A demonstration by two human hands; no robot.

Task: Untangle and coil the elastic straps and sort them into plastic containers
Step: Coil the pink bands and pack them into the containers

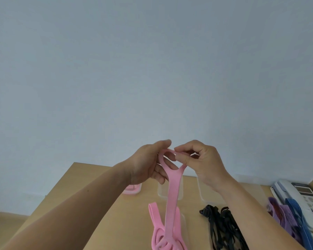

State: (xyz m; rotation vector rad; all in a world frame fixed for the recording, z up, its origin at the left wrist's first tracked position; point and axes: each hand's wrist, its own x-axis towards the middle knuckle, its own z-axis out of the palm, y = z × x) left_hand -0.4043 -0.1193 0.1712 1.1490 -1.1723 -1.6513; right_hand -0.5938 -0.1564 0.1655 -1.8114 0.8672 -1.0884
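The pink container (132,190) stands at the far left of the counter (191,235), half hidden behind the left hand (148,164); something pink shows in it, though I cannot tell whether that is a coiled strap or the tub itself. The left hand is curled round the top loop of the pink strap (173,195), held up in front of the wall; the right hand (204,163), just beside it, pinches the same loop between thumb and fingertip. The strap hangs straight down from both hands; its lower length lies in loose loops on the counter, so this one seems partly untangled and not yet coiled. Behind it a clear container (162,192) and a second clear container (208,194) look empty as far as they show. Further right the black straps (222,230) lie in a knotted heap; beyond them the purple straps (280,213) and a blue strap (296,217) are piled against a telephone (304,197). By my reckoning the task is at an early stage; most of the untangling, coiling and sorting remains.
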